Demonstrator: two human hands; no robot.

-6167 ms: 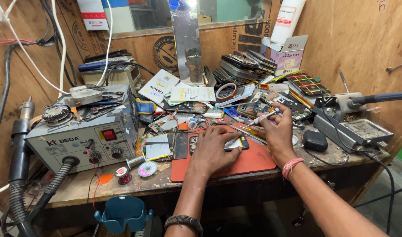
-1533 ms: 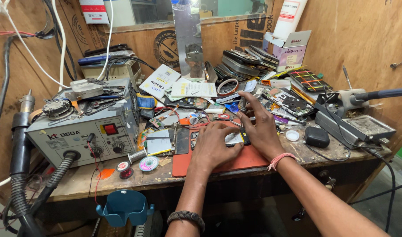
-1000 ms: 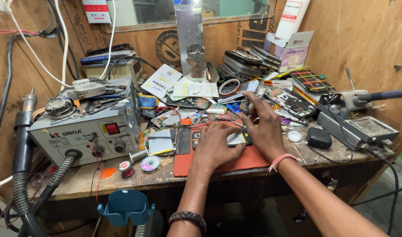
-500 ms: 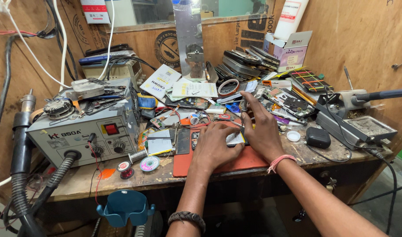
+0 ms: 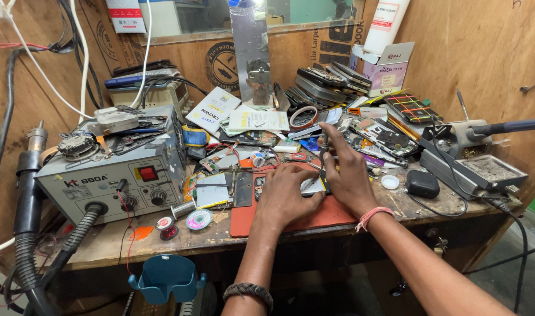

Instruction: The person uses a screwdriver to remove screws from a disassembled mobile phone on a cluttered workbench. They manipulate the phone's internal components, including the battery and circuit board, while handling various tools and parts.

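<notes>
Left hand [image 5: 285, 196]: I am pressing it flat, fingers spread and closed on nothing, onto the small grey opened phone body [image 5: 310, 186] so it is not sliding.
Right hand [image 5: 346, 169]: I am pinching a thin dark metal-tipped tool [image 5: 323, 153] upright, its tip coming down at the phone's edge.
Phone body: it is lying on the flat red-orange rubber mat [image 5: 314, 217] at the front of the cluttered wooden desk [image 5: 104, 243], between both hands.
Grey hot-air station box [image 5: 118, 181]: it is sitting to the left, well apart, hose hanging off the front.
Soldering stand with grey tray [image 5: 475, 169]: it is waiting on the right, near my wrist.
</notes>
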